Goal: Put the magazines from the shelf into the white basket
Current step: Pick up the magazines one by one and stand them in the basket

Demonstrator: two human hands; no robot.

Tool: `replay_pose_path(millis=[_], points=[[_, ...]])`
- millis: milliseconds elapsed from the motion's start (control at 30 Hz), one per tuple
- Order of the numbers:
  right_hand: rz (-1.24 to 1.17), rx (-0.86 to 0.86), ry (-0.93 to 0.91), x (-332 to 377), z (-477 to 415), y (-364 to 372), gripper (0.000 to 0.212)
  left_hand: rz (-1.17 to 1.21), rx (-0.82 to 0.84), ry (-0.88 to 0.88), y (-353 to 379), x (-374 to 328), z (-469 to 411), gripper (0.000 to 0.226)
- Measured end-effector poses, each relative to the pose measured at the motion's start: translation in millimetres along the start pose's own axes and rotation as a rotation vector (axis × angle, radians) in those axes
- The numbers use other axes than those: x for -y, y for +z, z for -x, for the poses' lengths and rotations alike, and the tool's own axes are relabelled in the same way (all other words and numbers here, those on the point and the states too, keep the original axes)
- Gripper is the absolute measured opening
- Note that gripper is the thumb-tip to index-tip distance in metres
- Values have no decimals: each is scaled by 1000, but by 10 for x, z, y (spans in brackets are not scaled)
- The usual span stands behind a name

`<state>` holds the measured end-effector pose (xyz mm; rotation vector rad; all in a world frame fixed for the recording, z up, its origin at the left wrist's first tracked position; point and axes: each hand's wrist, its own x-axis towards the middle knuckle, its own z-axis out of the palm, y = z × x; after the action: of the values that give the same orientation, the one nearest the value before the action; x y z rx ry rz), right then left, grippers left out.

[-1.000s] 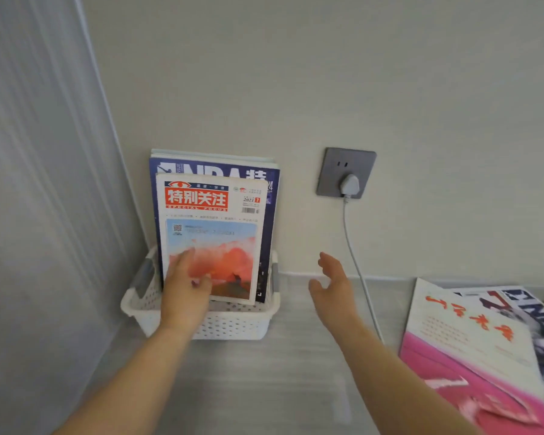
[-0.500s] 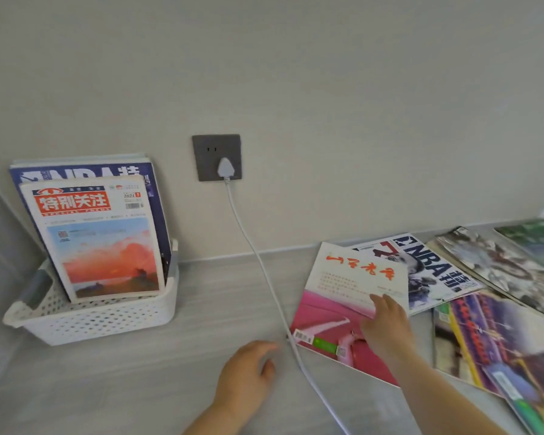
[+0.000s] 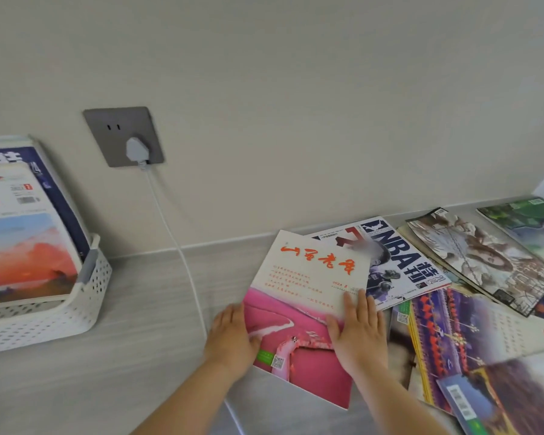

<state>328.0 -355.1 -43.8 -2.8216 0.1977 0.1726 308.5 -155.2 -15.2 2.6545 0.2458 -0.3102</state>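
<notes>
Head view is showing both hands on one magazine. That pink magazine (image 3: pixel 299 312), cream at the top with red lettering, is lying on the grey shelf (image 3: pixel 145 309) at the near edge of a loose spread. The left hand (image 3: pixel 231 335) is gripping its left edge, thumb on the cover and fingers out of sight at the edge. The right hand (image 3: pixel 358 332) is pressing flat on the cover near its right side, fingers spread and not curled round anything. Behind it an NBA magazine (image 3: pixel 402 262) is peeking out, partly covered by the pink one. Further right more magazines are overlapping: a sepia one (image 3: pixel 484 262), a green one (image 3: pixel 528 221) and a purple one (image 3: pixel 453 334).

At the far left the basket (image 3: pixel 60 315) is sitting on the shelf, well apart from the hands. Two magazines are standing in it, leaning back toward the wall: a sunset one (image 3: pixel 25 246) in front and a dark blue one (image 3: pixel 57 189) behind. Between basket and spread, a socket (image 3: pixel 107 133) is holding a white plug (image 3: pixel 135 150), whose cable (image 3: pixel 173 237) is trailing down across the shelf beside the left hand.
</notes>
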Motion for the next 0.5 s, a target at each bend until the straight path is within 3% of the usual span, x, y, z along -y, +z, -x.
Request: replay_pose_path(millis=[167,300,367,500], points=[[-11,-32,-11,-30,-32,62,64,-20,-24,-97,32,-153,-88,67],[-31,-48,-45,-56,-16,46,60,262,30,-206,-67,-141,-127,43],[-70,-47,-61,-80,-3,26,59,328,99,-175,-105,-155,-88,30],[-212,-46,-66,-109,21,-58,59,407,-2,-99,-149,-226,39,26]])
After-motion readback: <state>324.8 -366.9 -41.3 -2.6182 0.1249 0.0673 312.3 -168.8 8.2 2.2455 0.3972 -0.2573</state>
